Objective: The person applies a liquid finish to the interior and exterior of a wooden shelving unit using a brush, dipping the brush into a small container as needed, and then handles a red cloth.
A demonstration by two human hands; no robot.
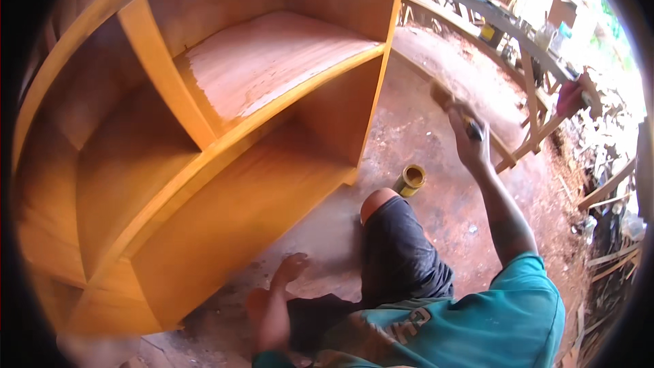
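Cabinet (160, 61) mid-coat

Right hand (471, 138)'s wrapped round the brush (441, 94) over the floor (436, 232); left hand (291, 269)'s empty, fingers loose. Can (413, 177)'s off the cabinet's lower right corner. Pale shelf (266, 54) looks part-coated; next probably calls for a dip.

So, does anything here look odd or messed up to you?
One shelf stands out: most of it is pale with a ragged edge, while the surrounding wood is orange-brown. It looks partly coated rather than damaged. Scrap wood also lies in an untidy heap at the far right.
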